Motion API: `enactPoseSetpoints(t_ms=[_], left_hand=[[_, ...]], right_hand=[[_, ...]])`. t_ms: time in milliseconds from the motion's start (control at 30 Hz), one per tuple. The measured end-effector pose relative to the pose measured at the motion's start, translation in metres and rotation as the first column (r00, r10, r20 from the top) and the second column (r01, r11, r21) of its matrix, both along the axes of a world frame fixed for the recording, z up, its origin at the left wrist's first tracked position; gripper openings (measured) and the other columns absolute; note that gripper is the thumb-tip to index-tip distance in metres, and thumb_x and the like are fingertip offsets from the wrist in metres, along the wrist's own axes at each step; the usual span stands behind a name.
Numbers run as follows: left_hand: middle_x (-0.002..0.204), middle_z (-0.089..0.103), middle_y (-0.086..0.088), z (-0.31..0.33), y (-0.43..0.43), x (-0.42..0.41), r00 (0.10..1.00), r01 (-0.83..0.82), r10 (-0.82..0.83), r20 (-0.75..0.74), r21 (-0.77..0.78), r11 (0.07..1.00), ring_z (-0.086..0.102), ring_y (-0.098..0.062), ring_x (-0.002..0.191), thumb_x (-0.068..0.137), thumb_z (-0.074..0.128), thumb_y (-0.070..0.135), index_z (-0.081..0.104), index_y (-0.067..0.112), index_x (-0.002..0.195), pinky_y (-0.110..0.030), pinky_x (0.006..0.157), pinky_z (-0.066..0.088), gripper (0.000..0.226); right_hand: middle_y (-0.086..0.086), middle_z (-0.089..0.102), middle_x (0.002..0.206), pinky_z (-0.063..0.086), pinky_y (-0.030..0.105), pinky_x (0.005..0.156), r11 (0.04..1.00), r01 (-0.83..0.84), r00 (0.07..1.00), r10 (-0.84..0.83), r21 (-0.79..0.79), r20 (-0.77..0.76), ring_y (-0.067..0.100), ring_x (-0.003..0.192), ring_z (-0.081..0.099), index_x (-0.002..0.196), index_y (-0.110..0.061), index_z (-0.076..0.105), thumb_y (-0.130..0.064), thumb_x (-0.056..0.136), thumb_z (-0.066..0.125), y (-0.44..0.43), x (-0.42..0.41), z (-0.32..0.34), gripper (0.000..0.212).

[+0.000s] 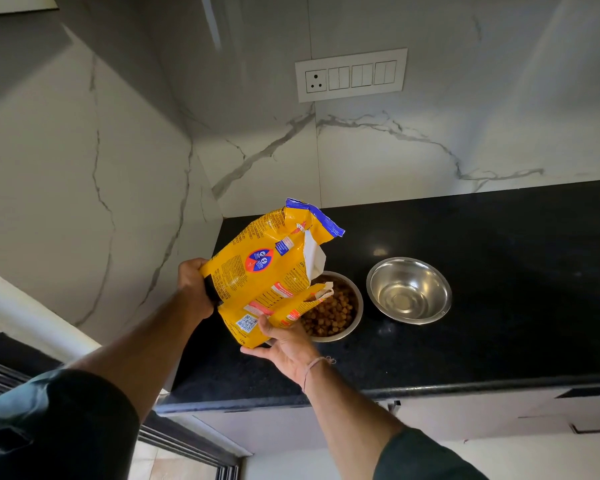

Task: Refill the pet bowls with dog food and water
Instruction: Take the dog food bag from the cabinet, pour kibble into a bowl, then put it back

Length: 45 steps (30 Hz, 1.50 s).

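Observation:
A yellow dog food bag [264, 271] with a blue torn top hangs tilted over the black counter, its open mouth above the left steel bowl [355, 315]. That bowl holds brown kibble [333, 315]. My left hand [194, 285] grips the bag's bottom end. Under the bag's lower side, my right hand [284, 344] holds it with the thumb on the printed face. A second steel bowl [409, 289] stands to the right with no kibble in it; I cannot tell whether it holds water.
The black counter [482, 341] runs right from a marble wall corner [205, 174]. A white switch and socket panel [350, 75] is on the back wall. Cabinet fronts [499, 420] lie below the counter edge, and a dark window frame [187, 441] at lower left.

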<state>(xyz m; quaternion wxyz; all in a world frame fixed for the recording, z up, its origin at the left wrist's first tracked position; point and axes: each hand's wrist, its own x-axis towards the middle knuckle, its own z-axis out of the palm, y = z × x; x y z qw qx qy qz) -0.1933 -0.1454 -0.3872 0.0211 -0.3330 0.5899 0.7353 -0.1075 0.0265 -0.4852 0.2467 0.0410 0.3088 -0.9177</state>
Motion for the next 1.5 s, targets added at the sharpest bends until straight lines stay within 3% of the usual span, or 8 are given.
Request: enactPoseSetpoints(t_ms=[400, 567, 700, 833, 933, 1067, 1300, 1500], left_hand=[[0.043, 0.051, 0.003, 0.003, -0.002, -0.002, 0.999, 0.010, -0.009, -0.037, 0.029, 1.000, 0.055, -0.012, 0.034, 0.090, 0.041, 0.035, 0.043, 0.023, 0.034, -0.025, 0.037, 0.047, 0.058], [0.043, 0.053, 0.003, 0.001, -0.005, -0.004, 0.998, 0.026, -0.026, -0.051, 0.015, 1.000, 0.057, -0.012, 0.035, 0.091, 0.041, 0.035, 0.046, 0.022, 0.032, -0.023, 0.040, 0.049, 0.061], [0.051, 0.055, -0.001, -0.002, -0.011, -0.005, 0.997, 0.030, -0.032, -0.066, -0.029, 0.999, 0.059, -0.017, 0.044, 0.093, 0.041, 0.032, 0.045, 0.023, 0.051, -0.027, 0.053, 0.051, 0.043], [0.058, 0.056, -0.006, -0.007, -0.018, -0.006, 0.994, 0.050, -0.057, -0.093, -0.082, 0.995, 0.060, -0.021, 0.051, 0.097, 0.040, 0.027, 0.046, 0.019, 0.060, -0.029, 0.053, 0.053, 0.038], [0.058, 0.056, -0.005, -0.006, -0.016, -0.005, 0.994, 0.047, -0.053, -0.094, -0.072, 0.996, 0.060, -0.021, 0.052, 0.095, 0.040, 0.029, 0.046, 0.020, 0.058, -0.030, 0.057, 0.052, 0.038], [0.053, 0.055, -0.001, -0.004, -0.013, -0.007, 0.996, 0.037, -0.042, -0.085, -0.055, 0.998, 0.060, -0.019, 0.049, 0.092, 0.039, 0.033, 0.045, 0.024, 0.051, -0.030, 0.061, 0.050, 0.043], [0.058, 0.056, -0.001, -0.004, -0.009, -0.008, 0.995, 0.040, -0.045, -0.089, -0.056, 0.998, 0.059, -0.019, 0.053, 0.090, 0.039, 0.036, 0.046, 0.025, 0.052, -0.029, 0.064, 0.049, 0.040], [0.053, 0.057, 0.001, -0.006, -0.007, -0.008, 0.996, 0.050, -0.054, -0.065, -0.054, 0.997, 0.061, -0.017, 0.049, 0.092, 0.039, 0.037, 0.049, 0.024, 0.043, -0.028, 0.061, 0.052, 0.051]], right_hand=[[0.013, 0.060, 0.146, 0.040, 0.077, 0.105, 1.000, -0.015, 1.000, 0.015, -0.009, 0.004, 0.043, 0.139, 0.050, 0.146, -0.024, 0.053, -0.009, 0.088, 0.076, 0.003, -0.002, 0.005, 0.064], [0.012, 0.063, 0.143, 0.040, 0.077, 0.105, 0.999, -0.038, 0.999, 0.037, -0.037, -0.020, 0.042, 0.136, 0.053, 0.143, -0.026, 0.056, -0.014, 0.085, 0.078, 0.005, -0.003, 0.008, 0.063], [0.012, 0.062, 0.145, 0.036, 0.080, 0.105, 0.996, -0.063, 0.997, 0.060, -0.066, -0.038, 0.041, 0.135, 0.055, 0.141, -0.031, 0.059, -0.023, 0.085, 0.081, 0.009, -0.003, 0.009, 0.061], [0.013, 0.060, 0.147, 0.033, 0.081, 0.105, 0.992, -0.080, 0.996, 0.077, -0.096, -0.036, 0.043, 0.137, 0.053, 0.139, -0.032, 0.061, -0.028, 0.081, 0.086, 0.011, -0.003, 0.010, 0.064], [0.014, 0.059, 0.148, 0.032, 0.082, 0.106, 0.992, -0.078, 0.997, 0.076, -0.100, -0.025, 0.045, 0.140, 0.049, 0.146, -0.031, 0.054, -0.030, 0.081, 0.086, 0.011, -0.003, 0.011, 0.072], [0.014, 0.059, 0.148, 0.030, 0.083, 0.106, 0.993, -0.051, 0.999, 0.052, -0.110, 0.004, 0.046, 0.141, 0.047, 0.147, -0.033, 0.052, -0.029, 0.086, 0.080, 0.010, -0.004, 0.011, 0.067], [0.016, 0.056, 0.150, 0.029, 0.083, 0.107, 0.995, -0.050, 0.999, 0.050, -0.081, -0.002, 0.046, 0.142, 0.045, 0.151, -0.029, 0.048, -0.029, 0.077, 0.090, 0.014, -0.004, 0.013, 0.085], [0.015, 0.058, 0.148, 0.032, 0.083, 0.104, 0.998, -0.032, 0.999, 0.033, -0.061, 0.014, 0.047, 0.140, 0.048, 0.151, -0.029, 0.047, -0.029, 0.086, 0.081, 0.012, -0.002, 0.011, 0.073]])
